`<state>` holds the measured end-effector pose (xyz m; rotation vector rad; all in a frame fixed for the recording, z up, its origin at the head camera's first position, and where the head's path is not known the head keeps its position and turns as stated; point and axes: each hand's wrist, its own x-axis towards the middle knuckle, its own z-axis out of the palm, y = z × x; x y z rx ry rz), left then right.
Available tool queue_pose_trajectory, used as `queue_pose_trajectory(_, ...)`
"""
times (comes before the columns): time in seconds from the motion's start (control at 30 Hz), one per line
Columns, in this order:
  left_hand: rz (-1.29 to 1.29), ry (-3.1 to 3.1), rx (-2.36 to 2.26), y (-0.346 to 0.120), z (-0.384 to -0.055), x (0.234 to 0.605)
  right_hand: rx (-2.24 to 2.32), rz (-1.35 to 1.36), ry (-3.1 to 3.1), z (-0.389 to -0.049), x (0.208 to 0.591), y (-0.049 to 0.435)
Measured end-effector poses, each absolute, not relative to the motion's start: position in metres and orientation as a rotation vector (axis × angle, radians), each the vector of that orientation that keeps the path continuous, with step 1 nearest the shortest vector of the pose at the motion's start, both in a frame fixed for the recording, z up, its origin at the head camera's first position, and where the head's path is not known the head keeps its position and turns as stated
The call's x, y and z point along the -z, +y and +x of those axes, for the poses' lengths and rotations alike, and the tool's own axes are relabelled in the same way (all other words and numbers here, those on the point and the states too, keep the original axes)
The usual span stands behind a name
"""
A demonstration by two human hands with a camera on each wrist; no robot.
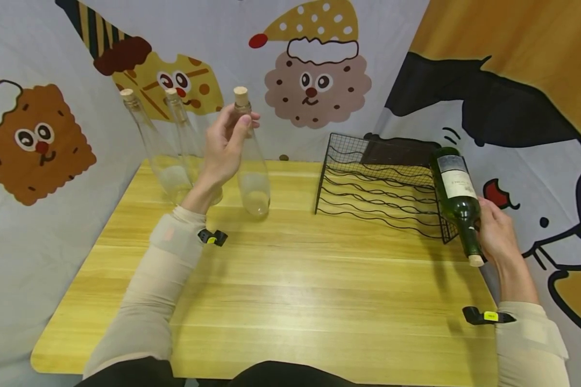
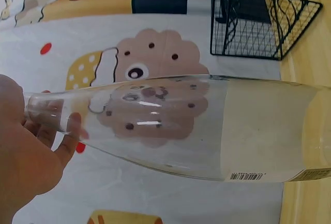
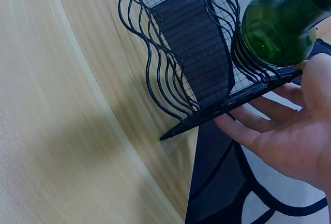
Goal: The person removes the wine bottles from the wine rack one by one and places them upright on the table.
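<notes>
My left hand grips the neck of a clear glass bottle just below its cork. The left wrist view shows the bottle's pale label and barcode; I cannot tell whether its base touches the table. On the far right a green wine bottle lies on the top of a black wire wine rack, its corked neck pointing towards me. My right hand is beside that neck. In the right wrist view, its extended fingers touch the rack's outer side, with the thumb close to the green bottle.
Two more corked clear bottles, one at the far left and one partly behind my left hand, stand at the back left of the wooden table. A cartoon-printed cloth hangs behind the table and around its sides.
</notes>
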<state>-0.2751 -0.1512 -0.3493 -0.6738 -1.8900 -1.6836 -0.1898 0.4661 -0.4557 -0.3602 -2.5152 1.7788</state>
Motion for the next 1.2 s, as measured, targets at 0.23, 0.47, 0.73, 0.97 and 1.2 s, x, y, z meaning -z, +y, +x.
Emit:
queue_pose_trajectory(0.23,-0.569,-1.911,1.665,-0.166,-0.287,0.351,-1.824,-0.365,-2.483,-0.189,0.456,0.465)
queue_pose_trajectory(0.47,-0.470,-1.959,1.664,-0.176,-0.292,0.351,-1.741,-0.366,-2.540,-0.189,0.456,0.467)
queue_pose_trajectory(0.73,-0.400,-1.993,1.649,-0.185,-0.300,0.356,-1.725,-0.354,-2.542,-0.190,0.456,0.466)
queue_pose_trajectory(0.97,-0.324,-2.032,1.644,-0.191,-0.306,0.360,-1.779,-0.352,-2.510,-0.190,0.456,0.465)
queue_pose_trajectory(1.2,-0.303,-2.022,1.644,-0.194,-0.308,0.363,-1.814,-0.338,-2.474,-0.190,0.457,0.465)
